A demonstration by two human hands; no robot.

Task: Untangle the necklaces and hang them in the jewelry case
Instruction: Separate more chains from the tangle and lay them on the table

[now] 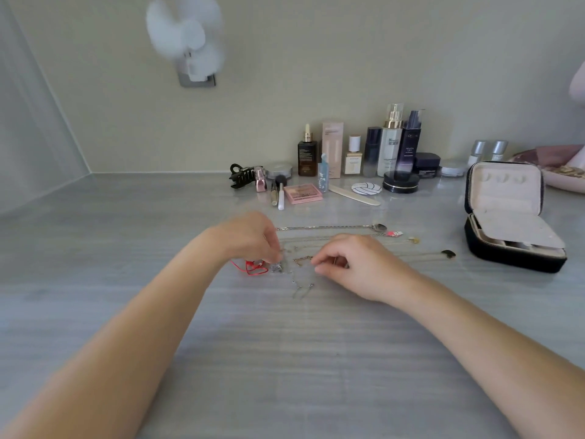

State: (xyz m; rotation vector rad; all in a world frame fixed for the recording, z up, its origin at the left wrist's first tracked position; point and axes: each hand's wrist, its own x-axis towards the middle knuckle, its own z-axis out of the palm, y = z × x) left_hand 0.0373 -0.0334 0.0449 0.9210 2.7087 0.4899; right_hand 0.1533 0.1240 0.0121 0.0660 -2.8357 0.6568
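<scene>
- Left hand (250, 239): fingers pinched on tangled necklaces (294, 264) lying mid-counter (285, 359).
- Right hand (351, 264): fingers curled, pinching a chain (302, 259) in the same tangle.
- Jewelry case (509, 217) stands open, far right, well apart.

Wall: plain pale beige wall (316, 58) behind, meeting a grey side panel (34, 122) at left.
Surface: grey surface (285, 359) with fine horizontal streaks, slightly glossy.
Wall fitting: blurred white fan-shaped object (186, 39) plugged at a metal socket plate (197, 80).
Light: soft, even, no hard shadows.
</scene>
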